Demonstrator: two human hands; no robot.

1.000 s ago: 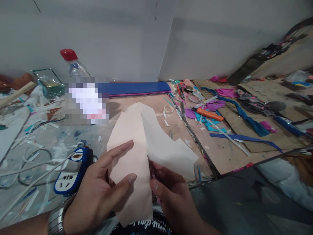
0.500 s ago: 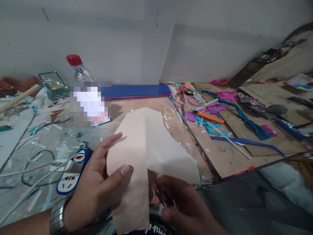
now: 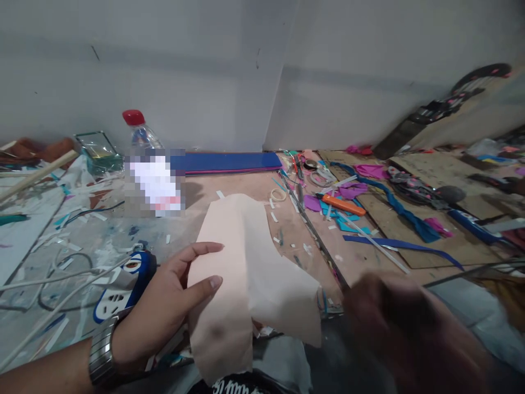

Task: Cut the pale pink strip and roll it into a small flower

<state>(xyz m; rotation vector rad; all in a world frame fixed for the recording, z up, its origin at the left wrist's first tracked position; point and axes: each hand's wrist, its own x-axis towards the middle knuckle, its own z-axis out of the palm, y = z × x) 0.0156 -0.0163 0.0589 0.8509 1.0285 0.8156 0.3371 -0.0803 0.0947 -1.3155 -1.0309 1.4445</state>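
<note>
A pale sheet of paper (image 3: 223, 306), creased down the middle and slit from its lower edge, hangs over the near side of the table. My left hand (image 3: 164, 298) pinches its left side, thumb on top and the other fingers partly behind it. The wrist wears a metal-banded watch (image 3: 102, 350). My right hand (image 3: 406, 328) is off to the right, apart from the paper and badly smeared by motion. Whatever it may hold cannot be made out.
Left of the paper lie a blue-and-white power strip (image 3: 123, 290) with cables and paper scraps. Behind stand a red-capped bottle (image 3: 141, 131) and a blurred-out lit screen (image 3: 156, 183). An orange utility knife (image 3: 342, 204) and a tape roll (image 3: 278, 195) lie to the right.
My right hand has left the paper's slit, where it held a small dark metallic thing, and swung right. The paper's right flap has dropped lower. My left hand keeps its grip.
</note>
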